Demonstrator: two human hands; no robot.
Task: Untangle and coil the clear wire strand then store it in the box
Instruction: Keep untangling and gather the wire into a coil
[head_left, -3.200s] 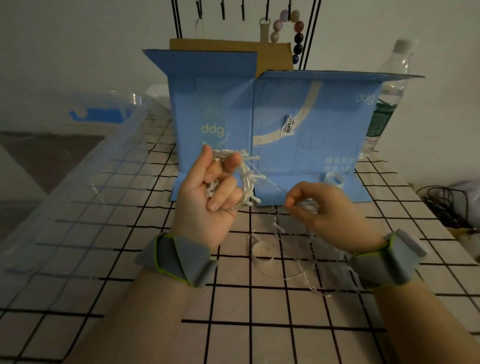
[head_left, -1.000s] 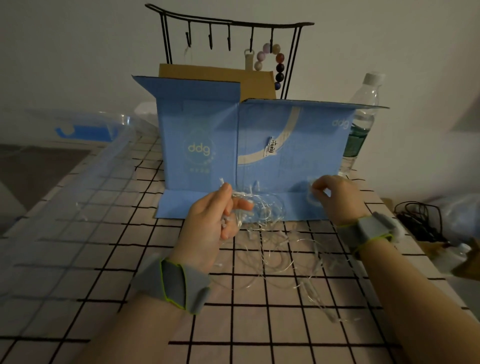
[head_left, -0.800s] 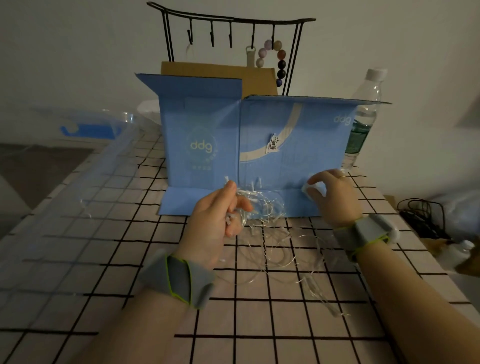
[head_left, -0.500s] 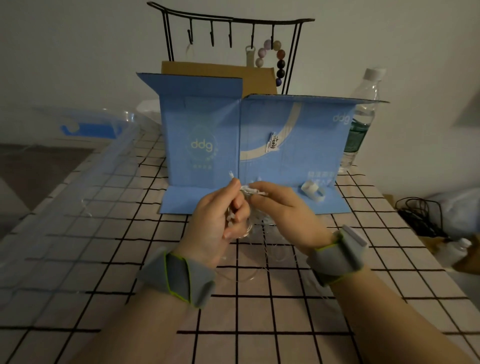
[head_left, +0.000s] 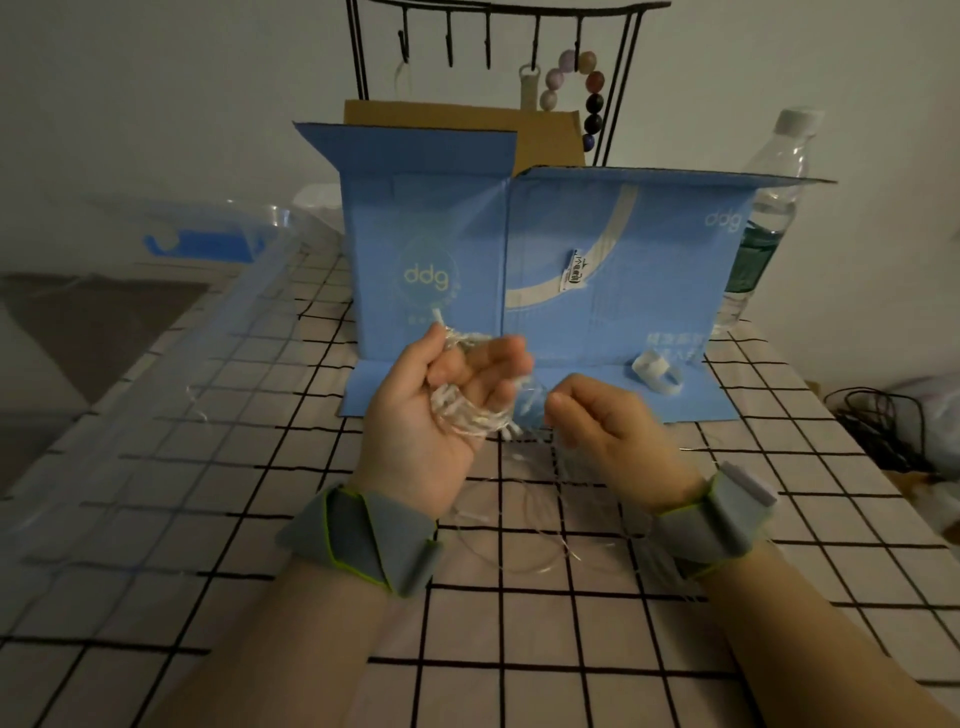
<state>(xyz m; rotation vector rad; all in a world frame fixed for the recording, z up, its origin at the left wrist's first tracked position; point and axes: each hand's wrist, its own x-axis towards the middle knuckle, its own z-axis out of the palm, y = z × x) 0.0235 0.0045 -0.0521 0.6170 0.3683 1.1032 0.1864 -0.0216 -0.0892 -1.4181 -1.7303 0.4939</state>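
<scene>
both hands grip the clear wire strand: left hand cups the bundle, right hand pinches a loose end.

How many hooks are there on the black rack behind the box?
5 show: three on the left part of the rack at, two on the right at. The top edge may hide more.

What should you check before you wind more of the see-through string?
1. Wound bundle of clear wire held in the left hand: ok.
2. Right hand pinching the loose strand: ok, though blurred.
3. Loose loops on the checked tablecloth free of knots: cannot tell.
4. Strand clear of the right wrist strap: cannot tell.
5. Blue box open on top: ok.
</scene>
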